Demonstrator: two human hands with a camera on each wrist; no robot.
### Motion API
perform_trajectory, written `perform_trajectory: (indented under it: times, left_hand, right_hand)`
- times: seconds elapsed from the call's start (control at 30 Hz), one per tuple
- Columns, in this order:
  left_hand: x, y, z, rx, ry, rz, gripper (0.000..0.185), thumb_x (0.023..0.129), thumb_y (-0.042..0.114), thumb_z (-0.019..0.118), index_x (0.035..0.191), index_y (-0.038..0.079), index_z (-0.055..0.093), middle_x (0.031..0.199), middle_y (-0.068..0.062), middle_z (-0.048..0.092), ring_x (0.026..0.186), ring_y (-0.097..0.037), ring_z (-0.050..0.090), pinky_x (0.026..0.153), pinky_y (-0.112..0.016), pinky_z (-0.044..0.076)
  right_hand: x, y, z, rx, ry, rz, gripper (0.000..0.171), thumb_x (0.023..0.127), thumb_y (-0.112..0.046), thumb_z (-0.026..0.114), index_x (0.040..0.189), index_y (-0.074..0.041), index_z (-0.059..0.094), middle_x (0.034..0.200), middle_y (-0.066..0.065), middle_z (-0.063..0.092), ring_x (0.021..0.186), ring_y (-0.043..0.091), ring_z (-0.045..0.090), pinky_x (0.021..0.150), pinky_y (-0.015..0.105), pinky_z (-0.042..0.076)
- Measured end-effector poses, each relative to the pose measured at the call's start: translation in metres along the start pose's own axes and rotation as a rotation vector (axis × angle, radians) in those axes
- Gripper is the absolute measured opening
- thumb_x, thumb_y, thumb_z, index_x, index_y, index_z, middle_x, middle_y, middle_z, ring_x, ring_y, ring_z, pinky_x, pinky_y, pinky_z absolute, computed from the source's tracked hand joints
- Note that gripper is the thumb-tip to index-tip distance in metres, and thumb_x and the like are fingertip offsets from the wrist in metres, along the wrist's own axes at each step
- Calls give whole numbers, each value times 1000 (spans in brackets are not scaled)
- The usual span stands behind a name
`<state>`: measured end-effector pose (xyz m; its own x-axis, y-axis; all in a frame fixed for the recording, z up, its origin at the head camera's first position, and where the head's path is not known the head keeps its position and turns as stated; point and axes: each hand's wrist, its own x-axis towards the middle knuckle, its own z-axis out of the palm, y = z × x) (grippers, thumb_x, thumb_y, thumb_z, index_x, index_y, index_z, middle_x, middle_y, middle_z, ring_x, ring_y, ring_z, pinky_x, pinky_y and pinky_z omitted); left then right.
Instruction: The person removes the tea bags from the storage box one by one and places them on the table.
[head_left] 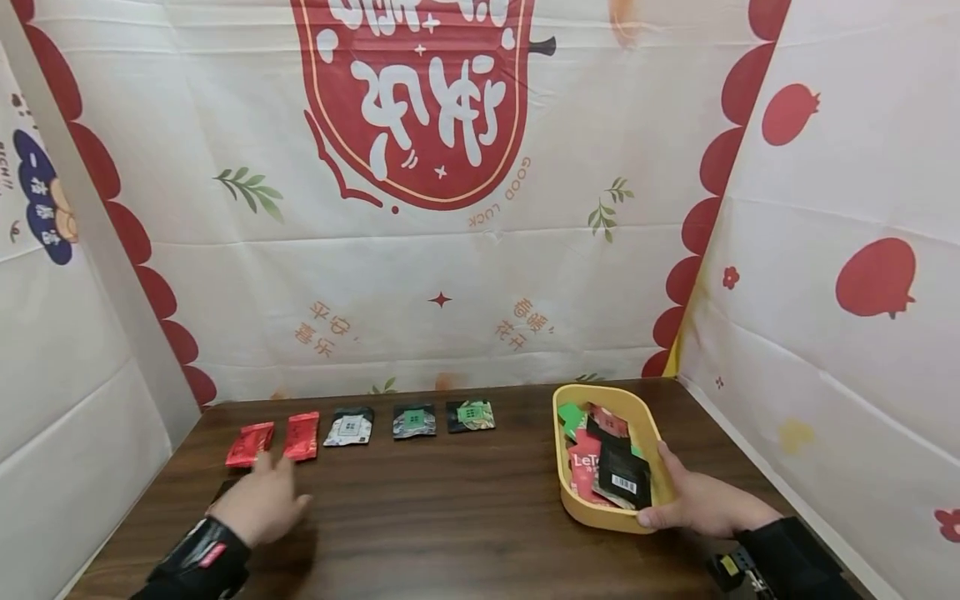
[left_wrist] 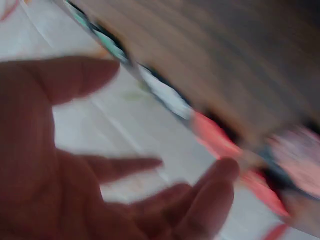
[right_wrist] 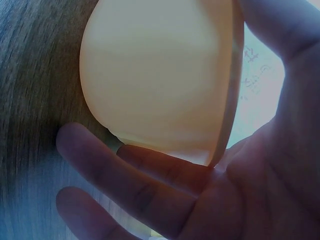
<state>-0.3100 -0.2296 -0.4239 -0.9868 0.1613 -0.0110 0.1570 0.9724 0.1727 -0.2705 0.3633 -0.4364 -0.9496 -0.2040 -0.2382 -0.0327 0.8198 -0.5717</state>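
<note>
My left hand [head_left: 262, 504] hovers over the left part of the table, fingers spread and nothing between them. Beneath it a dark packet [head_left: 222, 489] is mostly hidden; in the left wrist view this packet [left_wrist: 297, 157] shows pink and black, blurred. Just beyond the fingertips lie two red packets [head_left: 302, 436]. On the right, my right hand [head_left: 705, 500] grips a yellow plastic basket [head_left: 600, 518] at its near right corner, thumb on the rim. Red, black and green packets [head_left: 625, 473] are heaped inside. The right wrist view shows fingers along the basket's outer wall [right_wrist: 160, 75].
A white-and-black packet [head_left: 349, 427] and two dark packets with green labels, one of them a greenish packet [head_left: 471, 416], continue the row along the back of the brown wooden table [head_left: 442, 517]. Printed white cloth [head_left: 450, 267] walls the back and both sides.
</note>
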Motion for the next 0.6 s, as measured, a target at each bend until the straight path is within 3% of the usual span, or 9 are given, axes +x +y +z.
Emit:
perform_trajectory:
  times: [0.1,0.2,0.27,0.33,0.43,0.5,0.6]
  left_hand:
    - [7,41,5,38,103,231,69,87,30,76,136,-10,50,127,-35,47,104,-44,59,89,-57,48]
    - [28,85,6,81,231,504,72,87,32,76,143,-3,48,142,-30,44,126,-44,48,102,-56,39]
    - [44,115,5,104,303,661,70,89,32,75,144,-1,47,146,-25,44,132,-41,43,105,-54,36]
    - [56,147,3,101,327,766,67,92,32,72,146,0,46,146,-21,45,134,-37,43,106,-51,36]
    - [71,198,6,65,276,826,57,97,33,65,142,2,51,140,-14,54,129,-28,50,105,-43,39]
    - [77,232,11,22,178,822,46,99,33,61,136,5,59,130,-8,61,120,-20,57,101,-36,43]
    - [83,276,25,-52,30,789,31,99,29,60,120,9,69,104,2,68,92,-9,62,82,-25,48]
  right_hand:
    - [0,-2,1,13,-12,1,127,83,-49,78,150,12,-11,132,38,41,105,40,51,93,63,41]
    - [-1,-3,-3,31,-15,10,127,83,-48,78,150,11,-13,136,40,37,108,42,50,94,64,40]
    - [-2,-3,-4,36,-10,13,128,83,-48,79,150,11,-13,137,41,36,109,43,50,95,64,39]
    - [-2,-3,-5,34,-2,10,128,82,-48,79,150,11,-12,136,41,36,109,42,50,95,64,39]
    - [-3,-2,-4,35,7,0,128,82,-47,80,150,12,-11,137,42,36,109,42,49,96,63,38]
    - [-4,-2,-2,39,6,-2,128,82,-48,80,151,12,-10,138,43,34,110,42,49,97,62,38]
    - [-4,-2,1,54,-1,5,127,82,-48,80,151,12,-9,140,44,32,111,42,49,98,63,36]
